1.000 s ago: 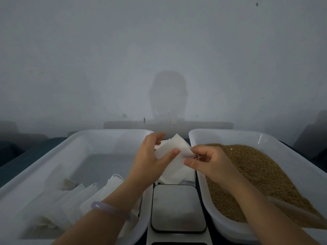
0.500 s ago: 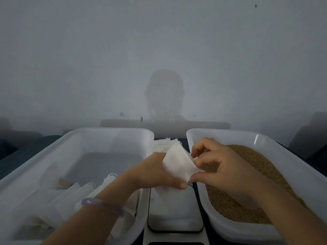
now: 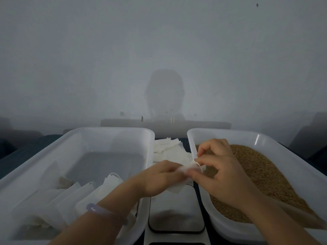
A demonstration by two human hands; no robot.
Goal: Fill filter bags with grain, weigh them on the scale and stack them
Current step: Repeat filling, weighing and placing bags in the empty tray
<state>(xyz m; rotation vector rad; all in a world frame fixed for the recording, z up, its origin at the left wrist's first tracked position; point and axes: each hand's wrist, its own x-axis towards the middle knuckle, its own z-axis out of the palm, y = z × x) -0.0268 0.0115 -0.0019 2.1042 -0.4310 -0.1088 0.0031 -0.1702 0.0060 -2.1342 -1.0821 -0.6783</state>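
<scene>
Filter bag (image 3: pixel 189 167), white and thin, is crumpled between both hands, above the far end of the scale (image 3: pixel 175 216) and just beside the grain tub's rim (image 3: pixel 230 132); one flat corner hangs below the left hand (image 3: pixel 159 177). The left hand reaches in palm down, fingers curled round the bag's body, a pale bracelet (image 3: pixel 102 210) on its wrist. The right hand (image 3: pixel 223 175) hovers over the brown grain (image 3: pixel 265 174), thumb and forefinger pinching the bag's bunched top edge, other fingers bent. More white bags (image 3: pixel 70 197) lie in the left tub (image 3: pixel 106 129); a loose stack (image 3: pixel 168 147) of flat ones sits between the tubs.
</scene>
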